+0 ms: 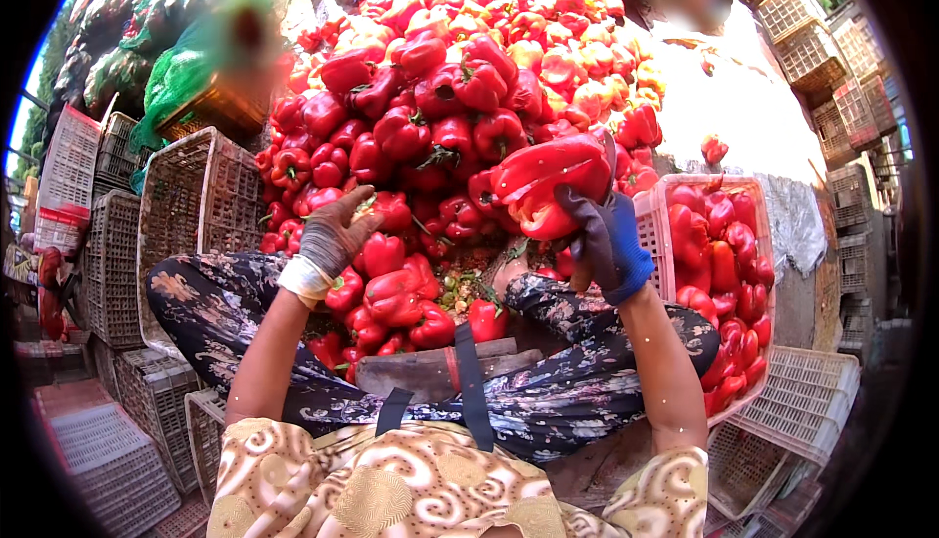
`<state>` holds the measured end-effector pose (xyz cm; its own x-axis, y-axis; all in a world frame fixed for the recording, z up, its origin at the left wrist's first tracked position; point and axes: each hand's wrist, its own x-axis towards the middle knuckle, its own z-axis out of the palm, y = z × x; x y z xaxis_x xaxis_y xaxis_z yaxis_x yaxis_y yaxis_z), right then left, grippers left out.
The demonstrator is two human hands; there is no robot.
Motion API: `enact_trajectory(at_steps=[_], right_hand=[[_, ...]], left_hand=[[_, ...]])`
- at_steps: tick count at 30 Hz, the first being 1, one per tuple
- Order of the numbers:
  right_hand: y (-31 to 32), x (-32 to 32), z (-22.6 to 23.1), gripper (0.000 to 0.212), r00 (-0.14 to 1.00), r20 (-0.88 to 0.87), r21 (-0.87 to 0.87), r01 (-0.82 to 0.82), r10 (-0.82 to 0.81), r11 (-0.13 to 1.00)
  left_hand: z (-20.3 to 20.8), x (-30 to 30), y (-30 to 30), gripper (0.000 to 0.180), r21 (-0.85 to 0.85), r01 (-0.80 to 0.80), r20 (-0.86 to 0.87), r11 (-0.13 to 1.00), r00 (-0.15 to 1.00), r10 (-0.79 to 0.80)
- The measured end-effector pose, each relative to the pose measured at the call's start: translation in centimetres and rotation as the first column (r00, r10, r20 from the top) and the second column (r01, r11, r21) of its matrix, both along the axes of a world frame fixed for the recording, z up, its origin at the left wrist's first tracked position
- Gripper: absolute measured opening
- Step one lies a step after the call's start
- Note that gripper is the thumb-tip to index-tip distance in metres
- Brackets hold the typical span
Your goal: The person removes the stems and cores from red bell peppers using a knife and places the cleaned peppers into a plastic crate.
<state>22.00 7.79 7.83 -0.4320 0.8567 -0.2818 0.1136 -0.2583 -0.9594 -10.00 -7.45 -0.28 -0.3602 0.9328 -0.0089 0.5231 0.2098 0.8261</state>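
Observation:
My right hand (608, 245), in a dark glove with a blue back, is closed around a large red bell pepper (553, 184) raised over the heap. A thin dark edge, perhaps a blade, shows along that pepper's right side; I cannot tell for sure. My left hand (335, 237), in a worn grey glove with a pale cuff, hovers over peppers at the heap's near left. Its thumb and fingers come together around a small pale-green bit too small to name. The heap of red bell peppers (401, 132) spreads ahead of me, with loose ones (393, 295) between my legs.
At my right stands a pink crate (657, 207) filled with red peppers. An open, pale crate (171, 215) is at my left. Stacked crates (112, 450) line both sides. A wooden piece (391, 374) lies before my lap. Full net sacks (122, 15) stand far left.

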Motion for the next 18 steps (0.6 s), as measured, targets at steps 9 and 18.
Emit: enact_trajectory(at_steps=[9,18], right_hand=[[-0.9,-1.1,-0.5,0.03,0.992,-0.069,-0.124,-0.112,0.104,0.986],[-0.6,-0.9,-1.7,0.029,0.973,-0.035,-0.189,-0.229,0.227,0.955]], left_hand=[[11.0,-19.3,-1.1,0.056,0.133,-0.326,-0.923,0.936,0.304,0.237],[4.4,13.1,6.2,0.061,0.107,0.215,0.619,0.971,0.75,-0.234]])
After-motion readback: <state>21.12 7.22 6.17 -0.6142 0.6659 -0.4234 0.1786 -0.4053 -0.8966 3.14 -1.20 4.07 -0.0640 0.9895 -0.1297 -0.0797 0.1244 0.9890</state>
